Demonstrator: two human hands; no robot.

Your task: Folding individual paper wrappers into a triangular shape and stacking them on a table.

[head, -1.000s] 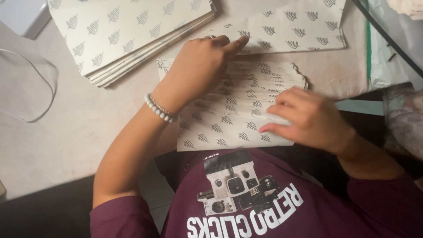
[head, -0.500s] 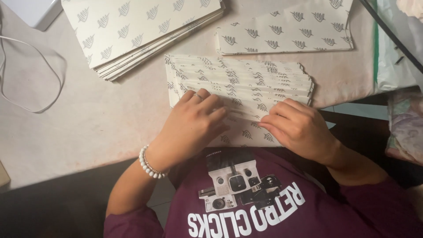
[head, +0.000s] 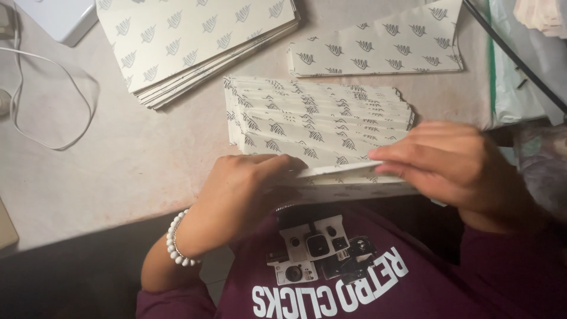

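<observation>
The folded sheet (head: 319, 127) lay on the table (head: 118, 159), just below the flat stack of sheets (head: 195, 41); the left hand (head: 245, 192) and right hand (head: 449, 162) pinched its near fold, fingers closed on the paper edge

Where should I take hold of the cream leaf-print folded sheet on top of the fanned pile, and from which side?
Pinch the cream leaf-print folded sheet along its raised near edge, coming from the body side: that edge is lifted off the fanned pile, between the left hand and right hand.

Dim warm light, soft shadows, slight motion blur.
</observation>
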